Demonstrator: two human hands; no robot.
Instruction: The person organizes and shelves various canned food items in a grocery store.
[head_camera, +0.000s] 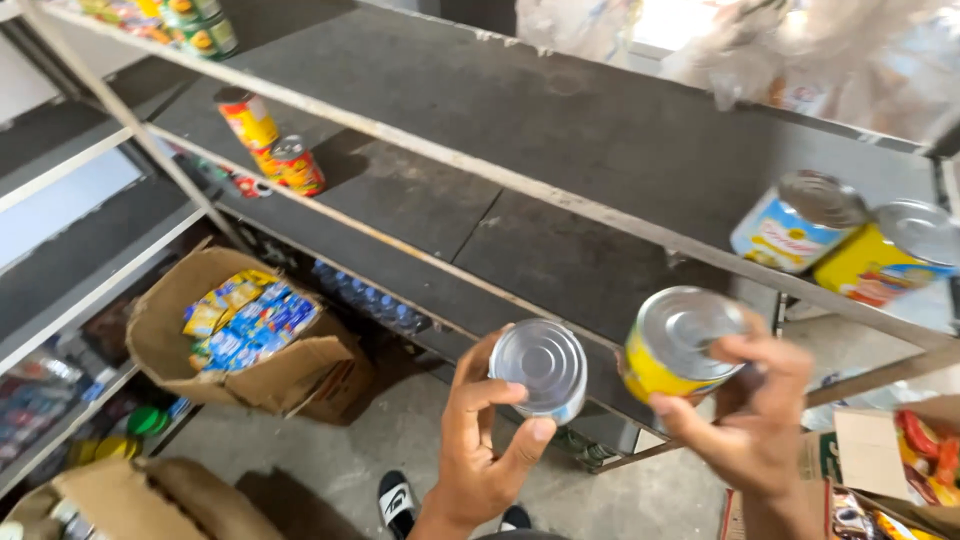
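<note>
My left hand grips a silver tin can, its shiny lid facing me. My right hand holds a yellow-labelled tin can by its rim, just to the right of the first can. Both cans hover in front of the edge of a dark metal shelf. On the shelf above, at the right, stand a blue-and-white can and a yellow can side by side.
Two red-and-yellow cans stand far left on the shelf. An open cardboard box of blue and yellow packets sits on the floor below. Another box with red packets is at the right. Water bottles lie under the shelf. My sandalled foot shows below.
</note>
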